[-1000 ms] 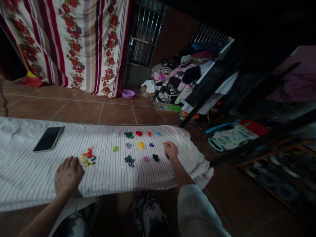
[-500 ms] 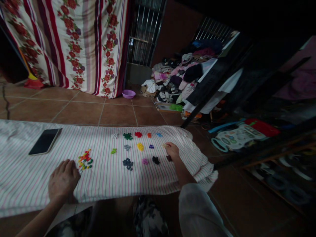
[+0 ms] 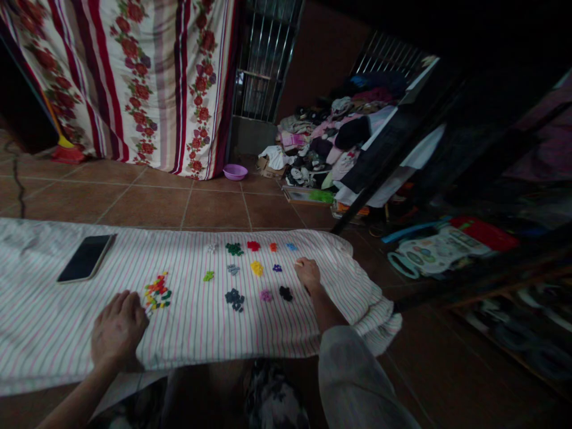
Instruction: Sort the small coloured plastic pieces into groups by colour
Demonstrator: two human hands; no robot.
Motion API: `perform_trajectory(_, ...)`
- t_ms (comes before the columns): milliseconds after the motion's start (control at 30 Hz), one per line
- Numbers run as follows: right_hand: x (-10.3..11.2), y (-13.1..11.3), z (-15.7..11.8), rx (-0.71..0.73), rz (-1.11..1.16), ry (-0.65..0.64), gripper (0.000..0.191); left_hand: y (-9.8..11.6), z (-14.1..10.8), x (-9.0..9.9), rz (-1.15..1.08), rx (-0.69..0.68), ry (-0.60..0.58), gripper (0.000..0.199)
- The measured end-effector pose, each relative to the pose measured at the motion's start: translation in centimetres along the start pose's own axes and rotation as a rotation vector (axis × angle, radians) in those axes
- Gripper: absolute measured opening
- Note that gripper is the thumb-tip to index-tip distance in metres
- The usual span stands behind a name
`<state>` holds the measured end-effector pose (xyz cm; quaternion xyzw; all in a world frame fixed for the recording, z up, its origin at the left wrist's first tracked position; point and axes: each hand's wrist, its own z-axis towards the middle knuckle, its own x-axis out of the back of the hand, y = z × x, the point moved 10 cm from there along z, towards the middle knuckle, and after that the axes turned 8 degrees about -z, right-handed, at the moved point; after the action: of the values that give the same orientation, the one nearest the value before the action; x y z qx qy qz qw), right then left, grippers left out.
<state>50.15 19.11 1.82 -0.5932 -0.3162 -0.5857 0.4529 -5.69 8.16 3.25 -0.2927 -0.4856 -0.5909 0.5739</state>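
Note:
My right hand is at the right end of the striped cloth, thumb and fingers closed together over a few small beige pieces. Whether a piece is pinched there is hidden. Left of it are little piles of dark blue, yellow and black pieces. My left hand lies palm down on the cloth, fingers loosely extended and nothing visibly held. Its fingertips are beside a mixed pile of small red, orange, yellow, green and white pieces.
A phone lies at the cloth's left. More colour-sorted piles, such as dark green, red and dark grey, dot the striped cloth. Beyond are a purple basin and heaped clothes.
My right hand has shifted slightly left over the beige pieces, and its wrist now hides the dark brown pile. The left hand stays by the mixed pile. The view has shifted a little.

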Motion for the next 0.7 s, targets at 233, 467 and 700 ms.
perform_trajectory(233,0.1,-0.2,0.0,0.046,-0.067,-0.025,0.029,0.2,-0.1,0.2,0.016,-0.002,-0.003,0.041)
perform_trajectory(467,0.0,-0.1,0.1,0.05,-0.051,-0.06,0.033,-0.1,-0.1,-0.2,0.017,0.004,0.024,0.041)
perform_trajectory(700,0.8,1.0,0.2,0.013,0.006,-0.009,0.038,-0.3,-0.1,-0.3,-0.016,-0.024,0.07,0.039)
